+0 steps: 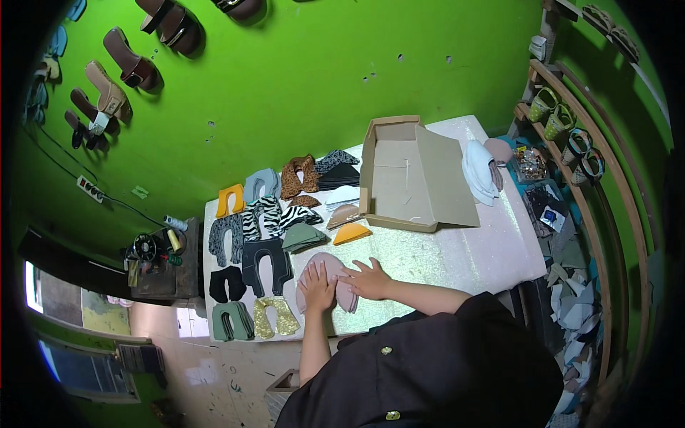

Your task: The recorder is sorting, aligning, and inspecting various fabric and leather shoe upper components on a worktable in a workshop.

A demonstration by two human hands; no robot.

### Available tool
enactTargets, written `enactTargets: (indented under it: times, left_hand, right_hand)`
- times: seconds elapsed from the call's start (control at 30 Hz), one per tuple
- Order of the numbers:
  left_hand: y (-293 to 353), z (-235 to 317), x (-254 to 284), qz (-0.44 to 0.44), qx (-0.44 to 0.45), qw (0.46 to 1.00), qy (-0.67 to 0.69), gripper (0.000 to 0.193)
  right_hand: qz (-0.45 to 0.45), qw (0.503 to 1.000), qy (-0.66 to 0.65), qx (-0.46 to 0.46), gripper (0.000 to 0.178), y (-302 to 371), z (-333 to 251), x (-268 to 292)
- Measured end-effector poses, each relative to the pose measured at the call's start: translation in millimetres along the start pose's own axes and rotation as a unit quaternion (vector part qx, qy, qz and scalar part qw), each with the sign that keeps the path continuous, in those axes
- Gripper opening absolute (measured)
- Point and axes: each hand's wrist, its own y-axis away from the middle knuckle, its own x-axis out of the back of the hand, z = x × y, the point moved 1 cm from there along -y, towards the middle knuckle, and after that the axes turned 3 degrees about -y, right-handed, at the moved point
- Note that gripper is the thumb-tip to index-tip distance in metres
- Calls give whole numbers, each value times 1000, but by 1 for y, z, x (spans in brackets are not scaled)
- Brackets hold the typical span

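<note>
Pale pink, curved cut pieces (326, 261) lie at the near edge of the white table (464, 271). My left hand (318, 287) rests flat on them with its fingers stretched out. Just to its right, my right hand (366, 279) has its fingers spread, and their tips touch the right side of the pink pieces. To the left are black U-shaped pieces (267, 264) and gold glittery ones (275, 317). Beyond my hands lie green half-round pieces (305, 238) and a yellow-orange one (352, 233).
An open cardboard box (398, 223) stands at the back of the table. White pieces (479, 172) lie right of it. Zebra-print pieces (261, 216) and leopard-print ones (300, 176) sit at the back left. A sewing machine (145, 247) is left; a wooden rack (592, 121) with sandals rises right.
</note>
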Motion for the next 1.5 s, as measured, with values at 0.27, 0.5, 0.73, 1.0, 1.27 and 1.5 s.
enactTargets:
  times: [0.27,0.5,0.73,1.0,1.27,1.5]
  left_hand:
    - [-1,5,-1,10,3,1000,-12,70]
    - [4,33,23,-21,110,994,-12,67]
    - [-1,140,54,145,119,980,64,55]
    - [-7,277,13,120,-186,973,69,59]
    - [-21,309,-3,125,-163,979,-7,55]
    - [-30,321,-6,162,-142,976,31,56]
  right_hand:
    - [99,985,-101,-98,42,88,29,7]
    - [335,895,-103,-274,34,152,94,61]
    - [439,822,-40,-362,33,202,179,116]
    - [404,824,-26,-397,23,198,242,136]
    - [361,832,7,-422,55,179,275,142]
    - [311,824,25,-473,68,171,308,138]
